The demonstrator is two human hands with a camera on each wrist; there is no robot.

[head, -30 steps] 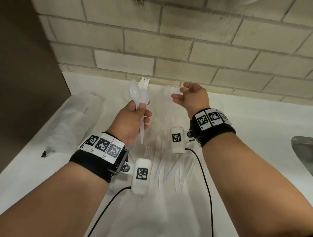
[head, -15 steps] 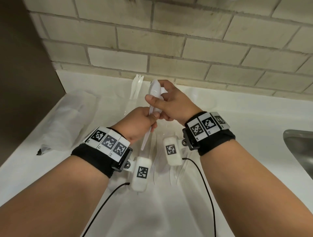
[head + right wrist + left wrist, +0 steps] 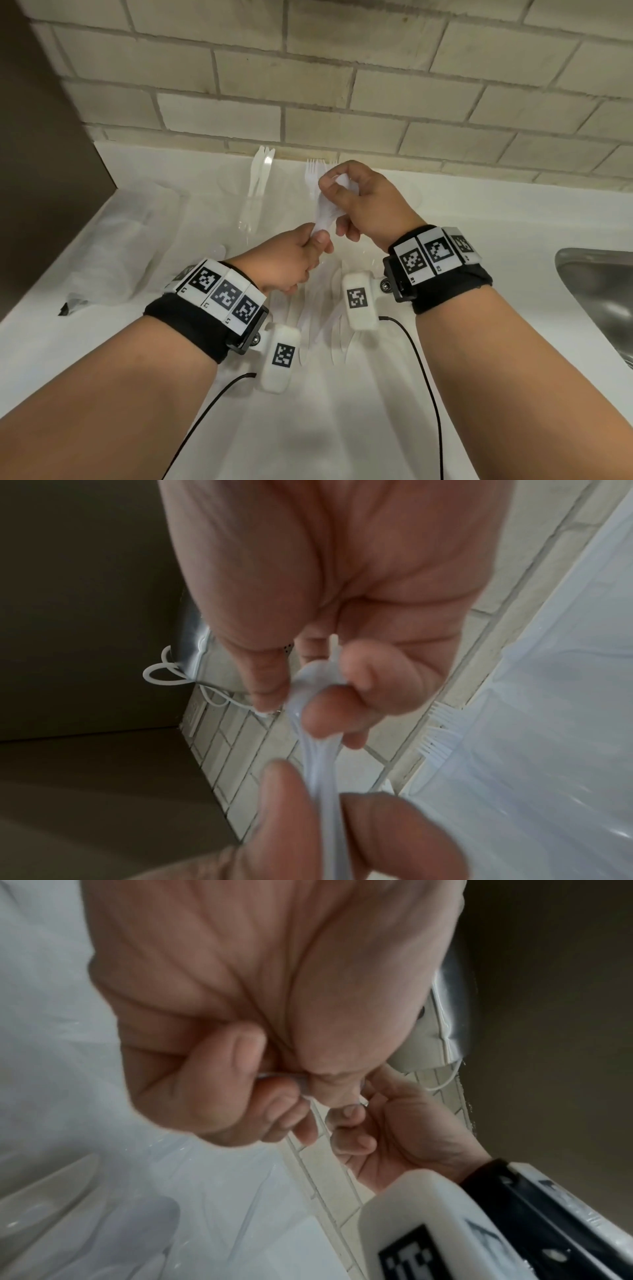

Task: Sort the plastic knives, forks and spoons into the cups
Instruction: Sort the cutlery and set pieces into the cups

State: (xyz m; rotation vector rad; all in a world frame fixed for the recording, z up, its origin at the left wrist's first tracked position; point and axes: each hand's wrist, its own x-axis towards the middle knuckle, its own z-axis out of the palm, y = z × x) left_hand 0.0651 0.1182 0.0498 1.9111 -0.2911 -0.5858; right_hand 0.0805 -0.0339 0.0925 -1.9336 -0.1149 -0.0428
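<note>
White plastic spoons (image 3: 325, 214) are held in the air between both hands, above the counter. My left hand (image 3: 317, 240) grips their handles from below, fingers curled round them (image 3: 284, 1080). My right hand (image 3: 334, 192) pinches the bowls (image 3: 308, 693) from above, just in front of a clear cup with forks (image 3: 313, 173). Left of it, another clear cup holds knives (image 3: 260, 171). Loose white cutlery (image 3: 315, 325) lies on the counter under my wrists. In the right wrist view the left fingers (image 3: 291, 804) hold the handles, and fork tines (image 3: 441, 734) show beyond.
A crumpled clear plastic bag (image 3: 113, 246) lies on the white counter (image 3: 513, 240) at the left. A steel sink (image 3: 599, 301) sits at the right edge. A brick wall (image 3: 342, 85) runs behind the cups and a dark panel (image 3: 41, 154) stands at the left.
My right hand, open by the fork cup a second ago, came over and took the spoon bowls. Both hands then moved the spoons rightward, in front of the fork cup.
</note>
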